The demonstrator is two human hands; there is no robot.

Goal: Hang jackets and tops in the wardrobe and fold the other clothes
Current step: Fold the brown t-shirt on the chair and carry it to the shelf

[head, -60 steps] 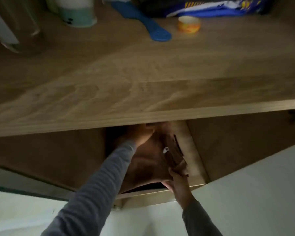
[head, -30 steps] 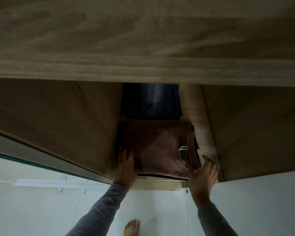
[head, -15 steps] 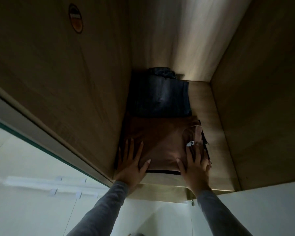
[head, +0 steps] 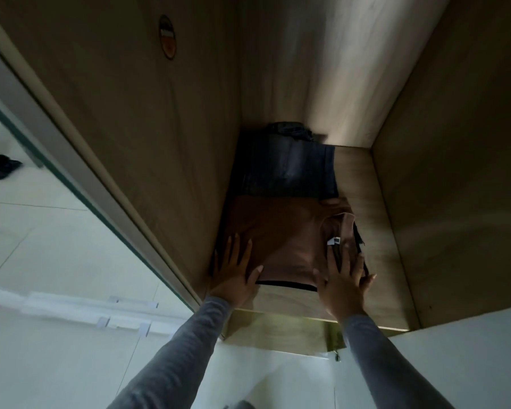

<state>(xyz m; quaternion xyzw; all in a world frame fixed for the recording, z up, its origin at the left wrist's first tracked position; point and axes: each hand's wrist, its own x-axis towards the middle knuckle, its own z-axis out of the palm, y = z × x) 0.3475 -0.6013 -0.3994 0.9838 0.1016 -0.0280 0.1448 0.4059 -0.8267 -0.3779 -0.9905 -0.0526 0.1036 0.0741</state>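
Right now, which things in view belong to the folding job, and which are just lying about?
Job: folded brown garment, pressed by left hand and right hand; folded dark blue garment behind it; wardrobe shelf.
Lying about: round sticker on the side panel; dark heap on the floor, unidentifiable.

A home, probably a bedroom, though the light is dim: a wood-grain wardrobe compartment (head: 165,143) holds 2 folded garments, a brown top (head: 283,231) and dark jeans (head: 289,169), beside a pale tiled floor (head: 42,231).
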